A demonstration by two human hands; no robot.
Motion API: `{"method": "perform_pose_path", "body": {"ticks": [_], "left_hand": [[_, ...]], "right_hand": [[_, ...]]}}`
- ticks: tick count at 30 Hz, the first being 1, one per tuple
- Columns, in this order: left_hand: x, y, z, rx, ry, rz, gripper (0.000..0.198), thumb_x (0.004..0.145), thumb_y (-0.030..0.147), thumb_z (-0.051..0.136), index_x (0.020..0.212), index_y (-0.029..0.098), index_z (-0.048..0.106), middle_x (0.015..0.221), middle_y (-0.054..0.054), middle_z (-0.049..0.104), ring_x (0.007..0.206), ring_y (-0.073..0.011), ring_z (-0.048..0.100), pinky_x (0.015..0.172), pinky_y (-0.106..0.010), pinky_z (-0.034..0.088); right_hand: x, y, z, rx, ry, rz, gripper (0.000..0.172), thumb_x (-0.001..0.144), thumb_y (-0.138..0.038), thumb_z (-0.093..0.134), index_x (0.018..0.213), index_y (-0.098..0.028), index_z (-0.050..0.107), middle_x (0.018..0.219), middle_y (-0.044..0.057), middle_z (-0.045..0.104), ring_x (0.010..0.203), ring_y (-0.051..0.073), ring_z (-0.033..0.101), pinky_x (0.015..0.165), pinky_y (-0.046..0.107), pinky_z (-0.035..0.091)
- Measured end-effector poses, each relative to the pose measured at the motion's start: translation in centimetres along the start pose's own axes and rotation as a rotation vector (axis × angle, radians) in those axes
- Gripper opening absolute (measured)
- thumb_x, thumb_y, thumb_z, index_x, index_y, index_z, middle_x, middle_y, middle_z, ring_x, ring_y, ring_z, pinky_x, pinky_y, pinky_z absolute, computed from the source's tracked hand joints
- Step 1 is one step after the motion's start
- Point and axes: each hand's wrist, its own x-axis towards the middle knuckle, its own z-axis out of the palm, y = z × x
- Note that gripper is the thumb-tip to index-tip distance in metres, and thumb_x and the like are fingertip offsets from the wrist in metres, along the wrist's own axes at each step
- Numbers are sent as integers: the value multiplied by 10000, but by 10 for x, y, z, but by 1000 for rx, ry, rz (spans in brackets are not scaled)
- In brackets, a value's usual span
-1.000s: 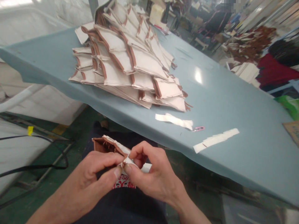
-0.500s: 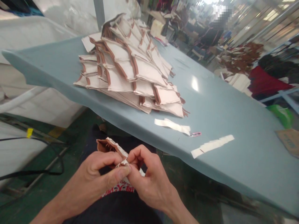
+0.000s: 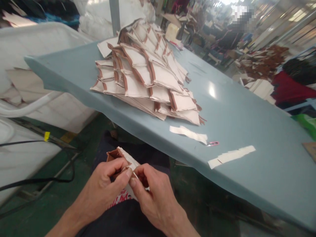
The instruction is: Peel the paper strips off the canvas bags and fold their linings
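Above my lap, both hands pinch a small sewn fabric piece, cream-white with brown edging. My left hand grips its brown side between thumb and forefinger. My right hand is closed on the white edge, its thumb close to the left thumb tip. The part between the fingertips is hidden. On the blue-grey table beyond lies a large stack of similar cream pieces with brown edging. Nearer the front edge lie a white strip, small pink-handled thread snips and a second row of white strips.
The table edge runs diagonally just past my hands. At left stand a white bin and a black cable. Dark red cloth and heaped brown and cream pieces sit at the far right. A person is in the background.
The view has shifted, so the table and stack appear farther right. My left thumb has drawn back a little from the right hand's fingers, and more of the piece's white side shows.
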Motion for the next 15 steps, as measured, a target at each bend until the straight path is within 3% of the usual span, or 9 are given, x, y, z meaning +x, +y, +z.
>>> {"method": "perform_pose_path", "body": {"ticks": [4,7,13,15], "left_hand": [[-6,-14,10,-48,190,-96,431,815,516,618,492,257,498,505,37,476,492,-138,451,474,-247,387],[-5,-26,21,-70,327,-110,434,792,501,651,480,264,465,504,48,429,504,-131,420,487,-256,363],[4,-40,33,-137,421,-175,481,937,601,520,636,240,626,557,9,568,493,-174,512,469,-285,457],[2,-38,29,-109,421,-160,476,911,598,625,621,222,666,561,12,572,506,-159,496,480,-270,436]], "right_hand": [[-4,8,18,-61,5,-16,232,1089,-355,668,893,-232,687,696,-35,679,565,128,583,596,268,336],[-1,14,29,-107,40,-16,164,1051,-304,687,901,-236,693,699,-32,684,590,144,621,609,272,333],[14,23,25,-136,72,-5,111,1042,-294,685,956,-228,710,664,-53,639,548,144,581,591,265,342],[16,25,20,-155,75,-68,111,1045,-296,675,974,-223,719,670,-48,637,557,147,577,595,267,346]]}}
